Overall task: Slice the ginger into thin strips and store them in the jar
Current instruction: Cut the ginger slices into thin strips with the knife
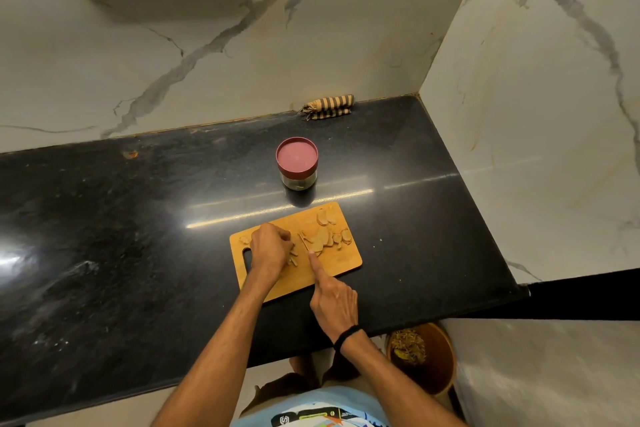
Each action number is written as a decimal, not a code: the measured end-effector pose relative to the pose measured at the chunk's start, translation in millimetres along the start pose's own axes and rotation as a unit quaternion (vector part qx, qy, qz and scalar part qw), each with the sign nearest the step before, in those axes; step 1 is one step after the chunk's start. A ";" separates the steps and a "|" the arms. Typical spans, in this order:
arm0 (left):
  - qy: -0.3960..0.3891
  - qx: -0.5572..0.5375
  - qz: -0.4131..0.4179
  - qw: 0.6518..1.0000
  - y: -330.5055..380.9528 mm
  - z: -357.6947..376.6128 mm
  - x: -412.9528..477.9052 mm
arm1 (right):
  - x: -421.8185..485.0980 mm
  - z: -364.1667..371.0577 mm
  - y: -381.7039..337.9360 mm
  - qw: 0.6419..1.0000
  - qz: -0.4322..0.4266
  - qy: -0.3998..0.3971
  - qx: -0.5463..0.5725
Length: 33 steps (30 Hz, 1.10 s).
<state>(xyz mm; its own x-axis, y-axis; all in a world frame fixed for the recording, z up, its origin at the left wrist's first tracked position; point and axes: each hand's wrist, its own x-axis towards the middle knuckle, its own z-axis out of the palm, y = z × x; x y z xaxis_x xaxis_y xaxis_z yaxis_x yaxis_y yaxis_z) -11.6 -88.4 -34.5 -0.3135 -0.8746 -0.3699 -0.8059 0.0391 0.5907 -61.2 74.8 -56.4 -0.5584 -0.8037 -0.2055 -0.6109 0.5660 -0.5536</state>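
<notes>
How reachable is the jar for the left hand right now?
Probably yes. The jar stands just past the cutting board's far edge, with bare counter between. But the left hand holds ginger strips and must let go first; the lid is on.

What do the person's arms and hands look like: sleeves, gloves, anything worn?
No sleeves or gloves show on either arm. A black band circles the wrist of the right hand; the left hand wears nothing visible.
</notes>
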 end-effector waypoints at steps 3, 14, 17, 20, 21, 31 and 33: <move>0.009 -0.001 0.007 1.000 -2.3 -2.7 -0.1 | 1.6 3.4 0.9 1.000 -0.003 0.001 0.006; -0.005 0.004 0.021 1.000 0.2 -2.4 -9.5 | 4.5 11.6 -6.4 0.999 0.008 0.000 0.039; -0.002 0.008 0.025 1.000 -1.0 -2.7 -8.4 | 3.5 9.9 -6.2 0.999 0.010 0.005 0.038; 0.006 0.009 0.030 0.999 -1.5 -3.0 -7.1 | 3.8 6.7 -6.5 0.999 0.011 0.013 0.035; 0.008 0.010 0.030 0.999 -1.5 -3.0 -6.9 | 3.8 6.1 -7.1 0.999 0.011 0.015 0.034; 0.005 -0.008 0.034 0.999 -2.5 0.4 -9.8 | 6.2 10.9 -9.1 0.999 0.005 0.013 0.037; 0.006 -0.009 0.037 0.999 -3.0 1.4 -9.4 | 6.9 11.9 -9.1 0.999 0.003 0.013 0.039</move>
<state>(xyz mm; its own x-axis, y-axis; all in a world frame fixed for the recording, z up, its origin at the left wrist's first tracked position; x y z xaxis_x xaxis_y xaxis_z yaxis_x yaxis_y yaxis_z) -6.9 -79.6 -33.9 -0.3660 -0.8752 -0.3164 -0.7715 0.0952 0.6291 -52.8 62.0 -62.4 -0.5772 -0.7947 -0.1879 -0.5622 0.5536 -0.6144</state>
